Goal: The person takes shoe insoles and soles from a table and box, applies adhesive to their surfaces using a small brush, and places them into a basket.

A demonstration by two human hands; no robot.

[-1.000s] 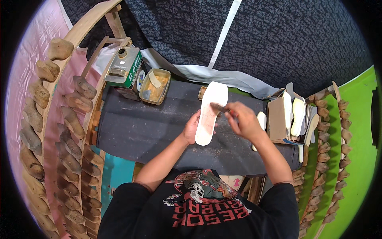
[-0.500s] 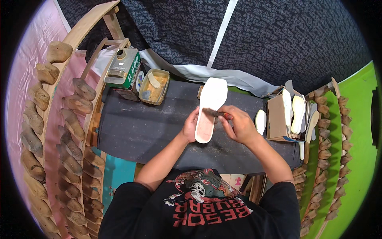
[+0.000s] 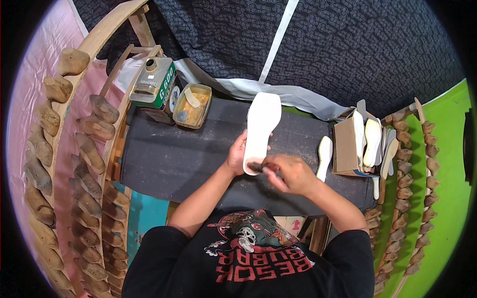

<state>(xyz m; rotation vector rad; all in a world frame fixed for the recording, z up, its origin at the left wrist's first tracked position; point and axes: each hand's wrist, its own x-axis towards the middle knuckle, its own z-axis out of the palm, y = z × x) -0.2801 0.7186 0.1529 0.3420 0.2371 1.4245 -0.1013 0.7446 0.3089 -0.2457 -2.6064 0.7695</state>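
Note:
A white shoe insole (image 3: 263, 116) is held above the dark table, its wide toe end away from me and its heel close to my body. My left hand (image 3: 236, 156) grips it by the left edge near the heel, with fingertips showing past the right edge. In my right hand (image 3: 293, 174) is a small brush (image 3: 255, 167), its dark bristles lying on the insole's heel. The fingers wrap round the brush handle and hide most of it.
A metal can (image 3: 155, 82) and a tub of yellowish stuff (image 3: 206, 111) stand at the back left. Rightward, a pale insole (image 3: 324, 151) lies beside a cardboard box (image 3: 344, 149) full of soles. Racks of wooden shoe lasts (image 3: 92, 154) flank the table (image 3: 159, 161).
The brush in my right hand has slid from the insole's middle down to its heel, toward me. The brownish tint on the lower half looks paler. My left hand keeps its hold.

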